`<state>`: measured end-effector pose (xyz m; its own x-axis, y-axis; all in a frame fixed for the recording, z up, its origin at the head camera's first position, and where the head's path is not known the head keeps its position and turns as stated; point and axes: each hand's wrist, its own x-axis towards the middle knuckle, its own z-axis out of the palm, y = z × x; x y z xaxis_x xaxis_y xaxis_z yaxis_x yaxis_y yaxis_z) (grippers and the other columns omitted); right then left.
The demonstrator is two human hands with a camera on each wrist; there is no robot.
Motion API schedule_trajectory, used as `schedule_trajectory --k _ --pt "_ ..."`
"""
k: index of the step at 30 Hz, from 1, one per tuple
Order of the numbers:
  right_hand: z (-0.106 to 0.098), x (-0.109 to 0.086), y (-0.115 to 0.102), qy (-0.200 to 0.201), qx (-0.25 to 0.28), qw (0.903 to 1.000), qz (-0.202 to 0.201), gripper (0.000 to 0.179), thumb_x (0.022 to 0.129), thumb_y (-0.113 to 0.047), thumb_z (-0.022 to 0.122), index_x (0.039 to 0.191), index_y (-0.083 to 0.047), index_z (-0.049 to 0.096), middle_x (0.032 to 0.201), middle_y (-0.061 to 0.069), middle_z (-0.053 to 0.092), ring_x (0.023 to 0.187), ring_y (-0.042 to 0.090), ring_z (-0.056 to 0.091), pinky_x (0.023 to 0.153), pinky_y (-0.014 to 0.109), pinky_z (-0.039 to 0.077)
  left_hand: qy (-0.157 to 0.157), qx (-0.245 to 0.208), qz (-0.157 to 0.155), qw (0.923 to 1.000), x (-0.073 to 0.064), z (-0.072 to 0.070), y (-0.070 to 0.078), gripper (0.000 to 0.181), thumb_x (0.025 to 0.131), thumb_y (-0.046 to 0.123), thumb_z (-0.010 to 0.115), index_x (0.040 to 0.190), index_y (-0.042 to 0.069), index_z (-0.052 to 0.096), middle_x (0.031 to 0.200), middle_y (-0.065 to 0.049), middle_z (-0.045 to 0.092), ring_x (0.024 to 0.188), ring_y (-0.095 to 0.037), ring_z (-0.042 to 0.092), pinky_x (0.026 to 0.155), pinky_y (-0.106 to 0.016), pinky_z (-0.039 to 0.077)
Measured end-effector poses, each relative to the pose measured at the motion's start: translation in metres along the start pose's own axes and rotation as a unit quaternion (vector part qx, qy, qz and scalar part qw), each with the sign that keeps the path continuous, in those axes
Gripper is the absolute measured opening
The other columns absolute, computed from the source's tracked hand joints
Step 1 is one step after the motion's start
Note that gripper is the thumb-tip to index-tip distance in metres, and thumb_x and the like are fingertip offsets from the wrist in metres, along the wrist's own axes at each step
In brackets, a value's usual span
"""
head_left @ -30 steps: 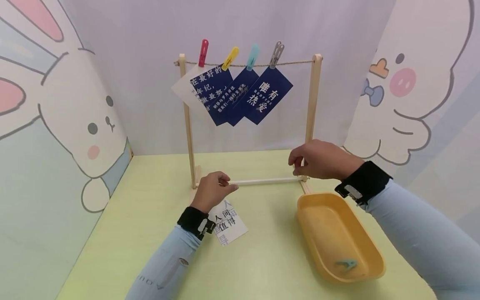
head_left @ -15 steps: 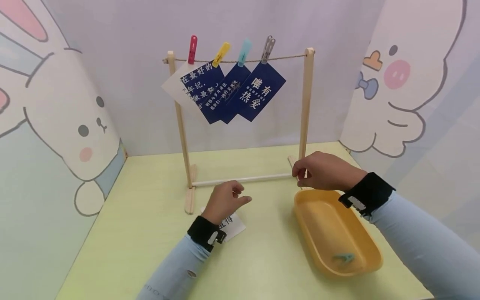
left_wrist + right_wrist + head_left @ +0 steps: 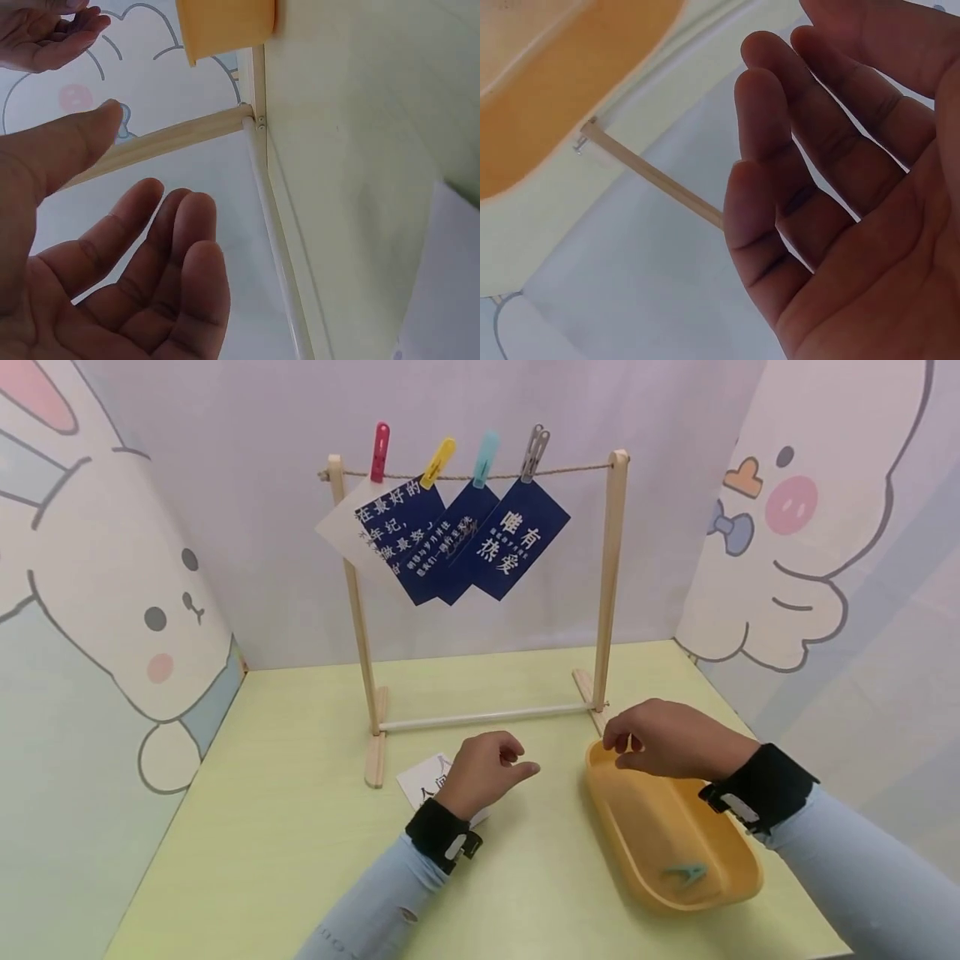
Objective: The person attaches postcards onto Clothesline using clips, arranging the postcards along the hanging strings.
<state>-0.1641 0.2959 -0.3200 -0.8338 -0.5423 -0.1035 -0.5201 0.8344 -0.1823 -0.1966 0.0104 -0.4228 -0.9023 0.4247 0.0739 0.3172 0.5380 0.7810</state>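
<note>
My left hand (image 3: 486, 770) hovers above a white card (image 3: 418, 779) with dark characters lying on the table, hiding part of it. Loosely bent fingers and an empty palm show in the left wrist view. Over the far end of a yellow basin (image 3: 633, 827) hangs my right hand (image 3: 669, 740), likewise holding nothing, its fingers relaxed. One teal clothespin (image 3: 688, 872) lies in the basin. Behind, cards hang from a string on a wooden rack (image 3: 612, 577): a white card (image 3: 347, 527) and several navy ones, clipped by red (image 3: 380, 452), yellow (image 3: 438, 463), light blue (image 3: 486, 460) and grey (image 3: 535, 453) clothespins.
The rack stands at the back of the pale green table (image 3: 285, 827), its white lower rod (image 3: 480, 718) running between two wooden feet. A curtain (image 3: 285, 527) closes off the back. Panels with a cartoon rabbit (image 3: 112, 610) and a cartoon duck (image 3: 810, 577) flank the sides.
Both hands have drawn back toward me and lowered, away from the rack. The left hand has also moved right, and the right hand is now over the basin. The hanging cards stay clipped.
</note>
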Motion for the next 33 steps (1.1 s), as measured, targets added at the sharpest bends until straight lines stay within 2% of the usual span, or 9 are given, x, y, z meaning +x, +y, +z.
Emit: schedule_trajectory --k 6,13,21,28,33 --pt "0.012 -0.014 0.001 -0.026 0.014 0.9995 0.006 0.017 0.089 -0.022 0.082 0.102 -0.029 0.074 0.093 -0.018 0.068 0.086 0.008 0.064 0.077 0.031 0.055 -0.013 -0.013 0.015 0.9997 0.002 0.015 0.007 0.029 0.088 0.037 0.083 0.104 0.014 0.074 0.081 0.009 0.067 0.073 -0.004 0.06 0.069 -0.023 0.051" --pt "0.025 -0.026 0.0 -0.039 0.052 0.9979 0.001 0.018 0.088 -0.023 0.083 0.101 -0.032 0.073 0.092 -0.021 0.066 0.086 0.008 0.064 0.076 0.029 0.055 -0.022 -0.032 0.013 0.9992 0.001 0.027 0.012 0.03 0.088 0.035 0.084 0.106 0.014 0.073 0.087 0.008 0.067 0.076 -0.004 0.061 0.07 -0.022 0.052" --pt "0.038 -0.043 -0.001 -0.044 0.075 0.9962 0.001 0.021 0.086 -0.021 0.084 0.102 -0.029 0.073 0.094 -0.02 0.066 0.086 0.007 0.063 0.075 0.028 0.055 -0.041 -0.042 0.012 0.9982 0.002 0.042 0.019 0.034 0.088 0.04 0.082 0.109 0.015 0.073 0.089 0.007 0.068 0.078 -0.004 0.063 0.068 -0.022 0.052" --pt "0.049 -0.061 0.0 -0.052 0.113 0.9921 0.018 0.024 0.084 -0.022 0.086 0.104 -0.026 0.073 0.097 -0.016 0.069 0.086 0.005 0.063 0.076 0.028 0.056 -0.04 -0.05 0.029 0.9975 0.005 0.056 0.026 0.034 0.088 0.04 0.082 0.106 0.013 0.073 0.085 0.008 0.067 0.075 -0.003 0.06 0.066 -0.021 0.051" --pt "0.058 -0.072 0.002 -0.053 0.124 0.99 0.042 0.031 0.08 -0.022 0.089 0.106 -0.025 0.074 0.1 -0.014 0.07 0.088 0.007 0.064 0.077 0.029 0.057 -0.04 -0.071 0.026 0.9964 0.004 0.064 0.029 0.041 0.088 0.043 0.082 0.107 0.009 0.07 0.081 0.009 0.067 0.069 -0.003 0.059 0.062 -0.022 0.05"
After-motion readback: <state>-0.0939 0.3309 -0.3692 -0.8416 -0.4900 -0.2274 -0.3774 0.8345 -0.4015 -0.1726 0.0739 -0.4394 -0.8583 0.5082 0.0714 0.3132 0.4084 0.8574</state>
